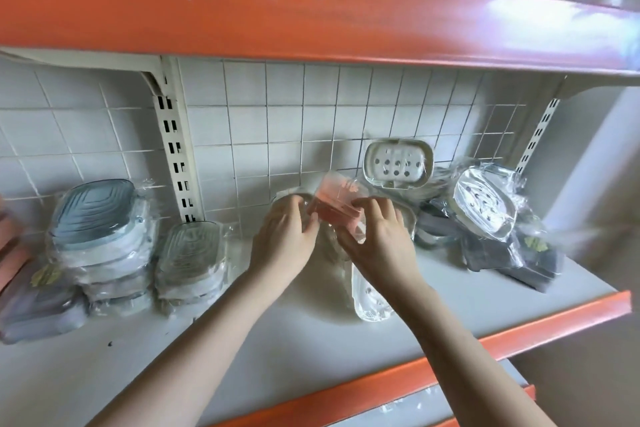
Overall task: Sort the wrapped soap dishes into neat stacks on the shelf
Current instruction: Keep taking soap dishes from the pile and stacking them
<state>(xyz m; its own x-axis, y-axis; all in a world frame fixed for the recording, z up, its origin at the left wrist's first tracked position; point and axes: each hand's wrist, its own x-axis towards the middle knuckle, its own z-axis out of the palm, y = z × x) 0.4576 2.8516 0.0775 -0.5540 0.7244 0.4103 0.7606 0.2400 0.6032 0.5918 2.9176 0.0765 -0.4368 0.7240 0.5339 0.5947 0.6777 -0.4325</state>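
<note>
A pink wrapped soap dish (pixel 335 205) is held tilted above the middle of the white shelf (pixel 207 340). My left hand (pixel 284 239) grips its left end, and my right hand (pixel 377 236) grips its right side with curled fingers. Under my hands lie white wrapped dishes (pixel 367 302). Two stacks of blue-grey wrapped dishes stand at the left: a tall one (pixel 98 239) and a shorter one (pixel 189 260). A white dish (pixel 398 163) leans on the tiled wall. At the right, a loose heap (pixel 485 211) of white and grey wrapped dishes lies untidy.
The orange upper shelf (pixel 311 10) overhangs close above. A slotted upright (pixel 176 156) stands between the stacks and my hands. A grey wrapped dish (pixel 38 308) lies at the far left front. The shelf's orange front lip (pixel 519 336) runs along the near edge.
</note>
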